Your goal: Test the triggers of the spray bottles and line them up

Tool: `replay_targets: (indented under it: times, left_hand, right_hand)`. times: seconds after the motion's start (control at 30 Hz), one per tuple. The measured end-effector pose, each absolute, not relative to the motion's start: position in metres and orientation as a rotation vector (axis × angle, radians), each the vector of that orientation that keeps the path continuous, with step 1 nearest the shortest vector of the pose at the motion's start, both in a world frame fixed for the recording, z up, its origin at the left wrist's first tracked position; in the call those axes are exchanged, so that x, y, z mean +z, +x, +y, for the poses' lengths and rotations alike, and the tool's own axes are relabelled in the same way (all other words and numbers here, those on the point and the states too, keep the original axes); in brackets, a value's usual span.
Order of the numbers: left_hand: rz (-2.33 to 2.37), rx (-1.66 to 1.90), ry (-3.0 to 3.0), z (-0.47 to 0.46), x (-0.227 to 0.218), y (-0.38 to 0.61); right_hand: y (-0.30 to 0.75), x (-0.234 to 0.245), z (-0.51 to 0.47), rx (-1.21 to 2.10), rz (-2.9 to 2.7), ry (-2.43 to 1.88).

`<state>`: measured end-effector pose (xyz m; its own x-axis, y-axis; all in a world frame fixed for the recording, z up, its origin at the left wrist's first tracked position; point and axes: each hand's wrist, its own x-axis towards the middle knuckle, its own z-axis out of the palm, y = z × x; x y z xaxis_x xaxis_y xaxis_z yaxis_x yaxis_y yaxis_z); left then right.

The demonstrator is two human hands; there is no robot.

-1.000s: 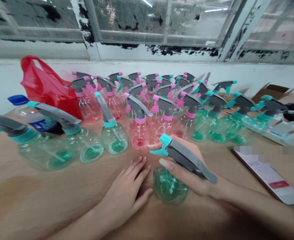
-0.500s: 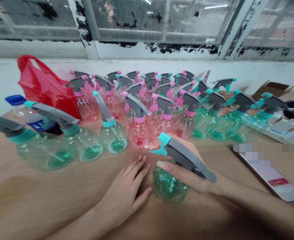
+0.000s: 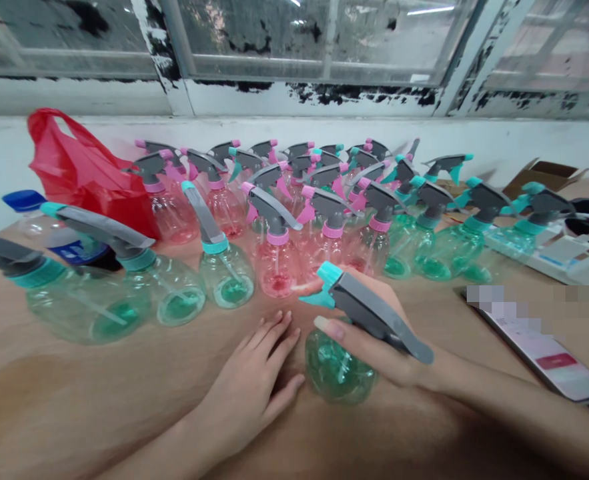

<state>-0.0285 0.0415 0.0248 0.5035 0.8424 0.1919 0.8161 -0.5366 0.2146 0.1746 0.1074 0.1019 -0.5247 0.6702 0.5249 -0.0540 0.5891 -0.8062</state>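
The right hand (image 3: pixel 399 370) grasps a round, translucent green plastic spray bottle (image 3: pixel 341 377) around its neck, below the grey-and-turquoise trigger head (image 3: pixel 374 310); whether its base meets the brown wood-toned desk (image 3: pixel 174 387), I cannot tell. The left hand (image 3: pixel 251 373), loose and flat, rests on the desk just beside the bottle

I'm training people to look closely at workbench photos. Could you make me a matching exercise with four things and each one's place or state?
1. Right hand
2. Left hand
3. Red plastic bag
4. Phone

A. At the left, near the wall
B. Gripping a green spray bottle
C. Screen up, at the right
D. Palm down on the table

Pairs: 1-B, 2-D, 3-A, 4-C
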Motion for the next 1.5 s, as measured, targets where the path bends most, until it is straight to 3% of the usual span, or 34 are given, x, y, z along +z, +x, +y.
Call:
replay_targets:
  times: [0.7, 1.0, 1.5]
  left_hand:
    - [1.474, 0.431, 2.655, 0.042, 0.0217, -0.0299]
    - [1.466, 0.45, 2.68, 0.0422, 0.0211, -0.0302]
    - [1.462, 0.45, 2.641, 0.0415, 0.0241, -0.0296]
  right_hand:
    - [0.1742, 0.1018, 0.1071, 1.057, -1.896, -0.521]
    - [0.1754, 0.1063, 0.1093, 0.835, -1.992, -0.564]
    - [0.1766, 0.1036, 0.1072, 1.066, -1.908, -0.52]
